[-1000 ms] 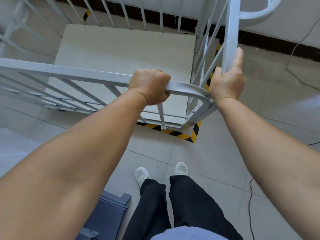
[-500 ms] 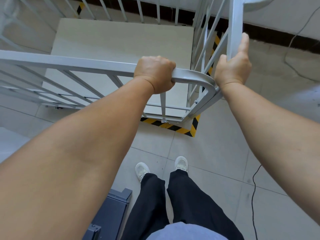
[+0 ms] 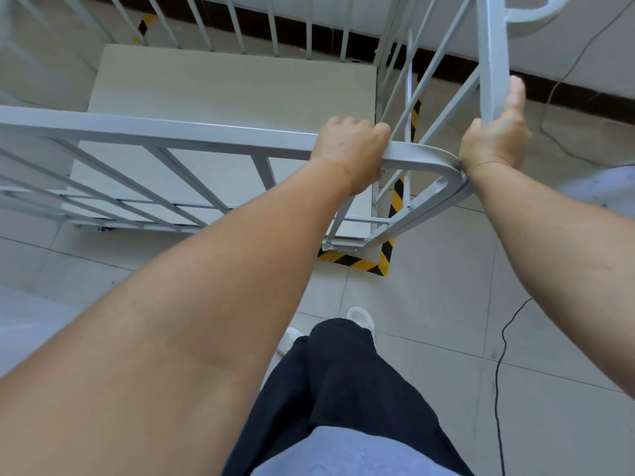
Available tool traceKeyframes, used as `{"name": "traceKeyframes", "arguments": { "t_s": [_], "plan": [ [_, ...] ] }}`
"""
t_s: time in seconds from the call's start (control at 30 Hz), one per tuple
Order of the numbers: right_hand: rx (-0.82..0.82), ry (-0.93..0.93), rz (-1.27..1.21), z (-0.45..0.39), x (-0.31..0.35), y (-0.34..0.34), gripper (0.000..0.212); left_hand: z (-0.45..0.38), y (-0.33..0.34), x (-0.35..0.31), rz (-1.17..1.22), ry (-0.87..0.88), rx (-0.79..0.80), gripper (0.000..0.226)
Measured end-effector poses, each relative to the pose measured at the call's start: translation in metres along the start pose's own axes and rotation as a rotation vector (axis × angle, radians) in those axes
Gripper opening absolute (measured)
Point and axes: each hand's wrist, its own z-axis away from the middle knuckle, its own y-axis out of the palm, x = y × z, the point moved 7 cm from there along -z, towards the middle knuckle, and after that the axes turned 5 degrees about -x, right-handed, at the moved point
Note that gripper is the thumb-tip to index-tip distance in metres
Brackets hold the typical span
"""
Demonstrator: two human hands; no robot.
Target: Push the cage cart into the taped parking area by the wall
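The cage cart [image 3: 165,130] is a pale grey metal frame with barred sides and a light wooden deck [image 3: 226,108]. My left hand [image 3: 350,146] is closed over its near top rail close to the right corner. My right hand [image 3: 494,139] grips the right side rail just past that corner, thumb lying up along the bar. Yellow-and-black tape [image 3: 385,255] marks a corner on the floor under the cart's near right corner and runs along its right side towards the wall [image 3: 378,15]. More tape [image 3: 146,24] shows at the far left by the dark skirting.
Grey floor tiles [image 3: 439,286] surround the cart. A black cable [image 3: 498,372] trails over the floor at the right, and another thin cable [image 3: 549,97] hangs down the wall. My legs and white shoes [image 3: 360,317] stand just behind the tape corner.
The cart has rolled a little forward and right over the tape corner. I have stepped closer behind it. Both hands keep the same grip on the rails.
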Motion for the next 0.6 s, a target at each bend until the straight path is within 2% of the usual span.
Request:
{"name": "traceKeyframes", "arguments": {
  "t_s": [0.17,0.53,0.6],
  "plan": [
    [-0.007,-0.009,0.043,0.0017,0.0016,-0.0011,0.057,0.0055,0.0,0.0073,0.007,-0.01,-0.02,0.031],
    [-0.037,-0.029,0.1,0.0031,0.0038,-0.0021,0.047,0.0028,-0.0046,0.0054,0.023,-0.016,0.072,0.026],
    [-0.106,-0.092,0.159,0.0067,0.009,-0.0064,0.048,0.0028,-0.005,0.0056,0.029,-0.015,0.073,0.026]
  ]
}}
